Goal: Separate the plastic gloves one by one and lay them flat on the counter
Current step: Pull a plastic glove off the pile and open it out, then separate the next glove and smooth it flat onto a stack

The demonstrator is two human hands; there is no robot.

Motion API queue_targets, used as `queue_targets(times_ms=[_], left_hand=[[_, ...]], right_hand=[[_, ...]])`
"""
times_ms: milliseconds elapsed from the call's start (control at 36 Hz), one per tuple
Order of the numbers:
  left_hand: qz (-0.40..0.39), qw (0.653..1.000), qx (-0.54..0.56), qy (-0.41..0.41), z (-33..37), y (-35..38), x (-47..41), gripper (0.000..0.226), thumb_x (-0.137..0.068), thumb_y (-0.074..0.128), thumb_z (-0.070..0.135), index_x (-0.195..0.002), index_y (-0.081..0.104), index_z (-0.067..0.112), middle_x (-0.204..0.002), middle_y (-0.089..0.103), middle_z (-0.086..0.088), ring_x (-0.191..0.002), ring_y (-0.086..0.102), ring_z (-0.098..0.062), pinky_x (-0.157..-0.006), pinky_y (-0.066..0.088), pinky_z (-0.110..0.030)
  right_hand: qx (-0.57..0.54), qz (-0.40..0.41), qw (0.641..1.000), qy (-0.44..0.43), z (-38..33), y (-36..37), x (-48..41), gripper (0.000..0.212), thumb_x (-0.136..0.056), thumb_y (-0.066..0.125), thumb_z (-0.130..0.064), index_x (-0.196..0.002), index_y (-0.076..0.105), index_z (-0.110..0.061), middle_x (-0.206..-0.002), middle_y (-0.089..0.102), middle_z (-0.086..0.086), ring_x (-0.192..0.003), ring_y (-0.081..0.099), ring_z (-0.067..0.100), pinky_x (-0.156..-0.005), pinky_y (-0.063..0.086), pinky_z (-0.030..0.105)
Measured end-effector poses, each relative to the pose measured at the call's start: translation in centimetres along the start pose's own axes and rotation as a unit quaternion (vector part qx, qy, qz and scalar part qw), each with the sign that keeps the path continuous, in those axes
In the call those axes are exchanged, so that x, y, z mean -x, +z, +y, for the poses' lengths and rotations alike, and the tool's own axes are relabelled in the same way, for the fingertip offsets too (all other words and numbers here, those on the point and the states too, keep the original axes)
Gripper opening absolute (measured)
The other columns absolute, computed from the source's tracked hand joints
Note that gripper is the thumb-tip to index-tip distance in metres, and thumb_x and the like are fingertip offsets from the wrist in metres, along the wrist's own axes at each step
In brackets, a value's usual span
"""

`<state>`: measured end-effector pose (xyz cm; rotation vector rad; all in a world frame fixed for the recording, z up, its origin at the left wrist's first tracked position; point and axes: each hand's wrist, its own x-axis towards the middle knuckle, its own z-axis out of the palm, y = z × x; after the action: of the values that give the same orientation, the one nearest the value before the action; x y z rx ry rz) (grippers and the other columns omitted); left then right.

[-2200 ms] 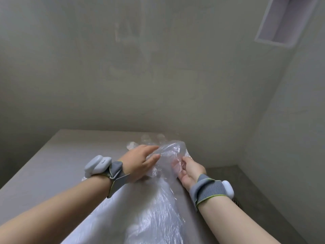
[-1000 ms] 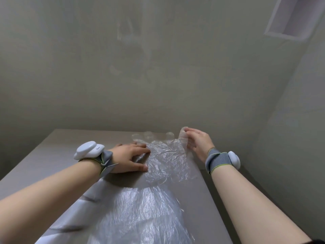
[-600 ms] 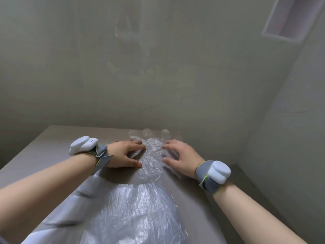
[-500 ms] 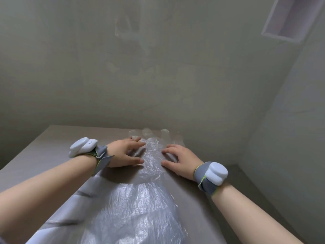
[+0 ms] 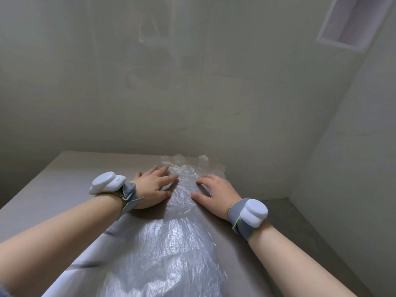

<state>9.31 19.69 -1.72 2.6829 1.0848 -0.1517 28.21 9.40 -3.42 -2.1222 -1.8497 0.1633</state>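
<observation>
A clear plastic glove (image 5: 183, 185) lies spread on the grey-brown counter (image 5: 70, 179), its finger tips pointing toward the back wall. My left hand (image 5: 153, 187) presses flat on the glove's left side with fingers straight. On the glove's right side my right hand (image 5: 216, 191) rests palm down, fingers spread. A crinkled mass of more clear plastic (image 5: 169, 254) lies nearer to me between my forearms. Both wrists carry grey bands with white devices.
The counter's right edge (image 5: 233, 243) runs close beside my right forearm, with a lower dark floor (image 5: 285, 213) beyond it. Pale walls close in at the back and right. A recessed niche (image 5: 353, 20) sits high on the right.
The crumpled glove I held up between both hands now lies flat. My right hand came down from the glove's far corner onto its right side; both hands press it.
</observation>
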Motion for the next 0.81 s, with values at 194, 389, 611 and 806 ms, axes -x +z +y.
queue_targets(times_ms=[194,389,611,806], left_hand=[[0.067,0.996,0.057,-0.018,0.3,-0.9,2.5,0.073,-0.083,0.022,0.065,-0.150,0.017,0.037,-0.160,-0.001,0.005,-0.147,0.002,-0.022,-0.117,0.007,-0.052],[0.113,0.989,0.092,0.029,1.4,-1.9,7.3,0.064,-0.086,0.039,0.049,-0.146,0.030,0.031,-0.157,0.019,0.005,-0.144,0.019,-0.015,-0.116,0.020,-0.043],[0.219,0.963,0.150,0.040,3.9,-2.0,14.2,0.040,-0.091,0.058,0.019,-0.131,0.054,0.020,-0.134,0.053,0.005,-0.125,0.047,-0.012,-0.102,0.029,-0.018],[0.244,0.937,0.247,0.029,7.0,0.2,19.3,0.024,-0.083,0.068,0.030,-0.106,0.068,0.024,-0.104,0.067,0.012,-0.093,0.062,0.000,-0.086,0.053,-0.027]], right_hand=[[-0.029,-0.002,1.000,0.007,-1.1,-1.5,0.9,0.050,-0.092,0.051,-0.046,-0.135,0.049,-0.022,-0.145,0.040,0.006,-0.137,0.031,0.022,-0.113,0.024,0.039],[-0.058,0.002,0.998,0.003,-2.5,-3.9,4.3,0.046,-0.092,0.054,-0.041,-0.134,0.050,-0.022,-0.146,0.039,0.001,-0.138,0.029,0.015,-0.113,0.019,0.025],[-0.119,0.024,0.992,0.037,-5.5,-6.1,11.3,0.035,-0.095,0.052,-0.030,-0.129,0.053,-0.021,-0.134,0.050,-0.006,-0.125,0.043,0.008,-0.095,0.027,0.014],[-0.232,0.095,0.963,0.098,-6.4,-5.8,17.5,0.024,-0.089,0.061,-0.023,-0.113,0.064,-0.025,-0.116,0.062,-0.009,-0.107,0.055,0.006,-0.093,0.038,0.019]])
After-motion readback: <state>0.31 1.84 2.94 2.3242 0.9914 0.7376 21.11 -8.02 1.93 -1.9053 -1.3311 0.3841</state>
